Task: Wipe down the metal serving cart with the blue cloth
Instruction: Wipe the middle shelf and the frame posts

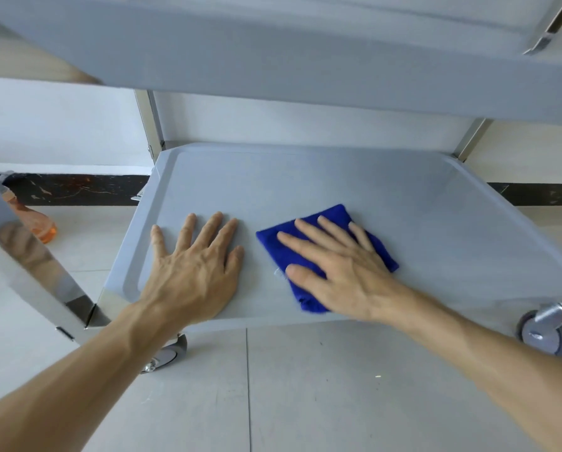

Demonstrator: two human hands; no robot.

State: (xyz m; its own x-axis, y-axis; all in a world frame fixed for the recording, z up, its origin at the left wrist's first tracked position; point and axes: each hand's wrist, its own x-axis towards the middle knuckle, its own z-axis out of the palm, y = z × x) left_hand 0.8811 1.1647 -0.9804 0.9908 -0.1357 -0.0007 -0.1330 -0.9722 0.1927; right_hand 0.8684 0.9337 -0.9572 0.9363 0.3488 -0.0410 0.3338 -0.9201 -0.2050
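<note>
The serving cart's lower shelf (pixel 338 177) is a pale grey tray with a raised rim, set between shiny metal posts. A folded blue cloth (pixel 330 220) lies on the shelf near its front edge. My right hand (pixel 341 272) presses flat on the cloth with its fingers spread, covering most of it. My left hand (pixel 195 265) rests flat and empty on the bare shelf just left of the cloth, fingers apart. The shelf above (pixel 273 50) overhangs the top of the view.
An orange spray bottle (pixel 37 220) stands on the tiled floor left of the cart, partly behind a metal post (pixel 28 252). Caster wheels sit at the front left (pixel 165 353) and front right (pixel 540 331). A white wall with dark skirting runs behind.
</note>
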